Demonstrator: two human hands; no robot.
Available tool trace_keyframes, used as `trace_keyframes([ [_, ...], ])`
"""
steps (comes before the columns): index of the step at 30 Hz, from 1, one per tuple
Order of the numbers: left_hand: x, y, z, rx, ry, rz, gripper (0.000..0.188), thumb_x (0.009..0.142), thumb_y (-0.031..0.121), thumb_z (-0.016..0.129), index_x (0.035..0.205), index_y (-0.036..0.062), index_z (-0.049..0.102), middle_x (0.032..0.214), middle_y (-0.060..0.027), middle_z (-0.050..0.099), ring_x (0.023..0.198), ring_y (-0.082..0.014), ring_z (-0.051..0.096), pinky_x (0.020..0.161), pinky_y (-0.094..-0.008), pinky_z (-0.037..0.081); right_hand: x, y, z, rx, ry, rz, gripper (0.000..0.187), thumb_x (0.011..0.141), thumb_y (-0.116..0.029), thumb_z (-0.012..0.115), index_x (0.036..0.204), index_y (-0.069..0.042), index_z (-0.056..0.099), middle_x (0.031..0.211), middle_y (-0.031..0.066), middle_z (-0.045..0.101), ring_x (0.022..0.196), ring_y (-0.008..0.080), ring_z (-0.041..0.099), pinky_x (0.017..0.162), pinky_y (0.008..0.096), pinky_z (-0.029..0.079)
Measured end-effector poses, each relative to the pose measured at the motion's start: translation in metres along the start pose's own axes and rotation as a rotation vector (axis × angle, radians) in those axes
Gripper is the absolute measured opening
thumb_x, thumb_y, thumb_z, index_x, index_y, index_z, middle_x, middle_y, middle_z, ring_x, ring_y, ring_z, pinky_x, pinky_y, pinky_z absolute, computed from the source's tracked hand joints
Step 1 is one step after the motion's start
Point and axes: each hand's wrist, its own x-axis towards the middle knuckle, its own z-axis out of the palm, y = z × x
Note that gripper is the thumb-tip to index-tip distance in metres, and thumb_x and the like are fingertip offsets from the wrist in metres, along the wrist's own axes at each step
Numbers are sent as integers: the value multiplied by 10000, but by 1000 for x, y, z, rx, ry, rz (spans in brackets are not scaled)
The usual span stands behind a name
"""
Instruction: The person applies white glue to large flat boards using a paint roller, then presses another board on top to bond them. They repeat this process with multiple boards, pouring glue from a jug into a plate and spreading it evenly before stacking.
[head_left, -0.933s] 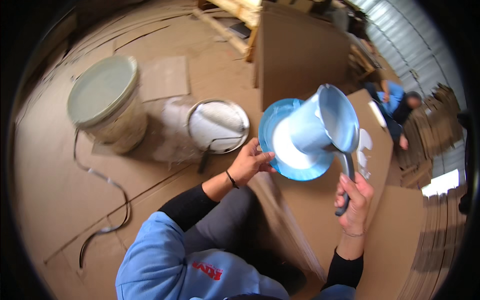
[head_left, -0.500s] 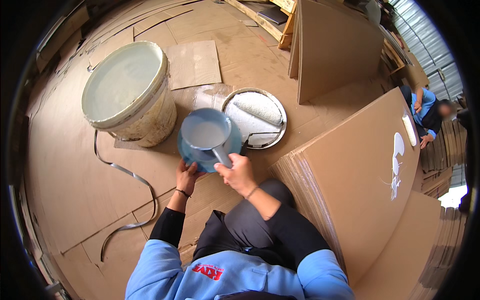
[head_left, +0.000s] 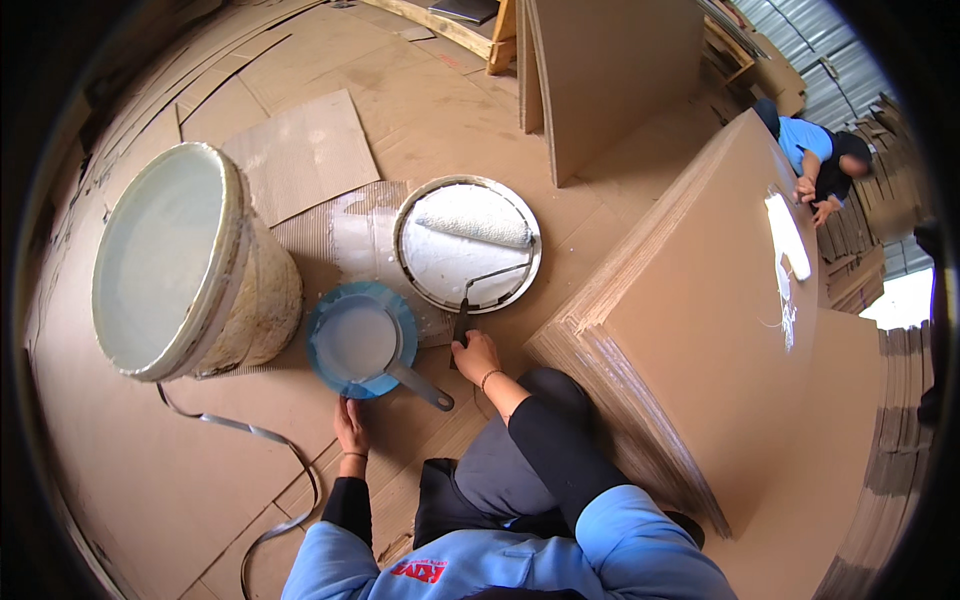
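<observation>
Right hand (head_left: 476, 357) wraps a black-handled white roller (head_left: 480, 230) at a round white lid's near rim (head_left: 500, 304); left hand (head_left: 351, 428), grip unclear, meets a blue plastic bowl (head_left: 352, 387); white liquid (head_left: 784, 287) lies mostly unspread on brown cardboard (head_left: 700, 265).

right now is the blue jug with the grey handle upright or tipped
Upright: the blue jug stands mouth up inside the round blue plastic basin.

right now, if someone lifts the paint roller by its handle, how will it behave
The paint roller will probably drip or smear, since its sleeve looks coated in white and lies on a white-smeared round tray. The cylindrical sleeve may spin if pushed. The wire frame looks thin but, holding a crisp bend, is likely stiff.
</observation>
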Motion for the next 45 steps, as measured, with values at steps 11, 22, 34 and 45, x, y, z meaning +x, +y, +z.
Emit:
trace_keyframes([
  [11,-23,-14,22,714,46,95,684,936,414,448,1357,-107,310,1341,-318,390,1252,-456,360,1088,-483,244,17,-25,-15,588,29,361,291,779,-156,609,954,73,565,749,161,621,593,257,626,493,388,513],
  [22,-10,-27,21,690,134,292,734,918,445,455,1376,-97,270,1382,-317,338,1273,-443,330,1084,-494,228,-62,-100,-116,973,10,80,138,794,-116,609,738,-21,526,563,34,519,397,102,468,349,266,405],
  [34,-65,39,43,349,26,128,470,896,167,536,1306,-25,409,977,-147,524,853,-252,506,809,-367,430,-290,13,-357,838,318,-114,124,853,-85,641,848,-7,544,613,19,523,441,75,462,391,217,365],
  [45,-103,328,233,193,-180,1099,412,920,217,465,1262,-9,504,1375,-200,400,1296,-350,349,1090,-456,233,-390,183,-396,705,805,261,123,908,-74,550,991,15,533,666,7,528,469,58,485,367,216,405],
])
